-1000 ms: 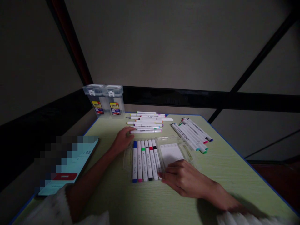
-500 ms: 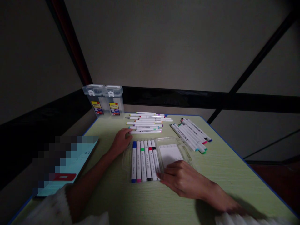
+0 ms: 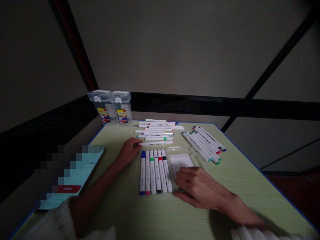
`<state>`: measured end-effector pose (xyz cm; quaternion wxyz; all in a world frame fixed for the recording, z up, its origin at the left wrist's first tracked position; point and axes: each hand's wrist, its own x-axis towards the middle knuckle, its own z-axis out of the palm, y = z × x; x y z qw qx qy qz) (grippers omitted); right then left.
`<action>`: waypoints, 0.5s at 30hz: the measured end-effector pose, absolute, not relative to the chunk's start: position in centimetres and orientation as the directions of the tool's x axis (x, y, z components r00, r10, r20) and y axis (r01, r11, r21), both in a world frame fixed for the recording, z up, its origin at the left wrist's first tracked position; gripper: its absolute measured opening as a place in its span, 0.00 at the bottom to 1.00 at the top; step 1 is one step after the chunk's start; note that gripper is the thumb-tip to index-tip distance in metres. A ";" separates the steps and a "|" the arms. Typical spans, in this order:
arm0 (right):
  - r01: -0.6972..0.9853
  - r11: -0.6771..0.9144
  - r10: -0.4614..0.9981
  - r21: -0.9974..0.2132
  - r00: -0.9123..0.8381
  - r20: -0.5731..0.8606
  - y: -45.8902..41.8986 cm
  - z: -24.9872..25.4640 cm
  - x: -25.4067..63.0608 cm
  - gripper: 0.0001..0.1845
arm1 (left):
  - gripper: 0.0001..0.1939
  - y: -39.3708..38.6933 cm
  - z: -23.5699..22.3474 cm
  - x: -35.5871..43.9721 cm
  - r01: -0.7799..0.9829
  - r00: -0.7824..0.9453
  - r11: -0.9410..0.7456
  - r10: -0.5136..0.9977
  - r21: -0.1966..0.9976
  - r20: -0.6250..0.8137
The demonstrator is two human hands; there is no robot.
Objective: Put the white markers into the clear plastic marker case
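My left hand [image 3: 130,150] is closed on the left end of a white marker [image 3: 157,143] with a pink tip, lying at the near side of a loose pile of markers [image 3: 155,130]. Close in front of me an open clear plastic case [image 3: 178,148] lies flat. Its left half holds a row of white markers [image 3: 156,173] with coloured bands, side by side. A white card [image 3: 181,161] shows in the right half. Over that half's near edge is my right hand [image 3: 197,186], fingers bent and thumb apart from them, no marker visible in it.
A second group of markers [image 3: 203,143] lies at the right. Two clear lidded boxes [image 3: 112,106] with labels stand at the far left corner. A lit tablet [image 3: 77,180] lies at the left edge. The table [image 3: 240,186] has a blue rim, with walls beyond.
The pink-tipped marker has come nearer with my left hand, apart from the green-banded one. My right hand has shifted right, off the last marker in the row, and its thumb has opened.
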<state>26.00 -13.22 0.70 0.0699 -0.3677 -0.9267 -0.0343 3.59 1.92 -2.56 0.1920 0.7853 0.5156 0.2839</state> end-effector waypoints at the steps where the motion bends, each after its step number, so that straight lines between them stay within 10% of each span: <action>1: 0.686 0.727 0.677 0.010 -0.720 0.151 -13.2 0.6 26.0 0.14 | 0.12 2.0 -2.6 3.5 0.701 0.316 -0.406 0.914 0.586 0.255; 15: 0.700 0.713 0.701 -0.038 -0.710 0.060 -13.2 0.7 25.6 0.13 | 0.07 2.0 -2.6 3.3 0.691 0.318 -0.416 0.909 0.592 0.268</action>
